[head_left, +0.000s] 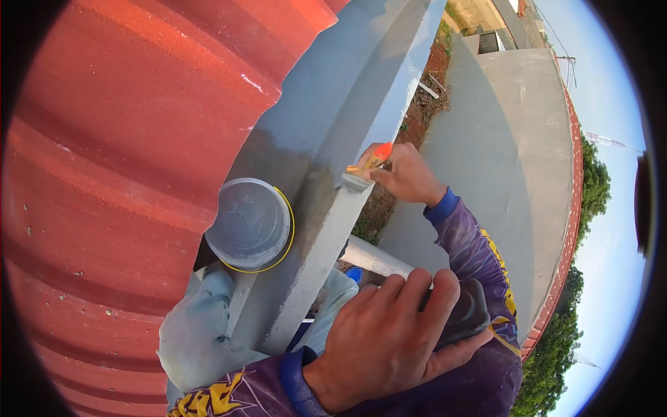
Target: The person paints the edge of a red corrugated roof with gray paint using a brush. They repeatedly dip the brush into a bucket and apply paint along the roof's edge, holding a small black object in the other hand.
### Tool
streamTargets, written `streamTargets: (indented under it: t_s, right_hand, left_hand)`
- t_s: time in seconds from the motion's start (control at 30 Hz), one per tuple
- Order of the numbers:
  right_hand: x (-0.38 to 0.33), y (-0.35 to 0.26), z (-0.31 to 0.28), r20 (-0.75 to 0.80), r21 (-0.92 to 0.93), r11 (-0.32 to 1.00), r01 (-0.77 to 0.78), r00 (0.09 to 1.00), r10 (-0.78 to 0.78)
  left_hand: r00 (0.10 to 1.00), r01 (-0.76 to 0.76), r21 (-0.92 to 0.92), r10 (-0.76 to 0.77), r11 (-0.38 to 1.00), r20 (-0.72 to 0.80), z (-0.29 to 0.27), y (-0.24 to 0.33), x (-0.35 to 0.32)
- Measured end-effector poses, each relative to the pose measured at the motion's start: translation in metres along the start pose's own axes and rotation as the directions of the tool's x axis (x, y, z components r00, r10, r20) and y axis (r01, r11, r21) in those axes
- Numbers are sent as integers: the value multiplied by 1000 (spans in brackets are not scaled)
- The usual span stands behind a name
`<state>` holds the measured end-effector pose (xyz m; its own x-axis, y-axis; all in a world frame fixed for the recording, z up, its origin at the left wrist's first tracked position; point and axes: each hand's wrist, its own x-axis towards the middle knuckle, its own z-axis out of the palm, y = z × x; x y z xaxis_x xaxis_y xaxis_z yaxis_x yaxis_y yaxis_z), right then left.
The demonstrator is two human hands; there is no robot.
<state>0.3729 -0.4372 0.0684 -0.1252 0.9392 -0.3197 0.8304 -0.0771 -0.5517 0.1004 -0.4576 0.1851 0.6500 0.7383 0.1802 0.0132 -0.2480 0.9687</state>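
- Brush (pixel 379 158): it stood just above the middle of the frame, its bristles apparently touching the light concrete ledge (pixel 313 257).
- Right hand (pixel 413 174): your thumb and fingers pinched the brush handle, beside the ledge's outer edge.
- Brush hazard: a loose pinch or a slip of the bristles could have sent the brush over the ledge, toward the reddish soil (pixel 434 69) at the upper right. An overloaded brush could have dripped there too; its load could not be judged.
- Bucket (pixel 285 219): it sat left of centre, between the ledge and the red corrugated roof (pixel 125 181), holding grey liquid. A knock from your knee, under the pale trousers (pixel 198 333) just below it, could have tipped it.
- Left hand (pixel 389 337): below centre, your fingers curled over a dark object (pixel 469 313), with the thumb along its lower side. How firmly you held it could not be told. Divided attention could have cost you balance.
- Edges: the roof's jagged border closed off the left side and could have snagged a sleeve. The ledge bounded the right side, with a drop beyond it.
- Open room: the grey channel (pixel 313 90) ran toward the top of the frame, offering the longest free stroke. Toward the bottom, bucket and legs crowded your reach.
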Motion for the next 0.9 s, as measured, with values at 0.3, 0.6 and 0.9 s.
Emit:
streamTargets:
  t_s: [0.3, 0.6, 0.9]
  right_hand:
    - [174, 222, -141, -583, -474, 749, -463, 802, 127]
    - [78, 220, -79, -705, -73, 927, -367, 677, 213]
    - [-107, 45, 65, -465, 238, 966, -101, 861, 205]
  left_hand:
    - [988, 156, 115, -153, 981, -33, 8, -12, 2]
    - [988, 139, 140, -147, 980, 50, 13, -7, 11]
    - [982, 25, 110, -44, 994, 183, 40, -7, -23]
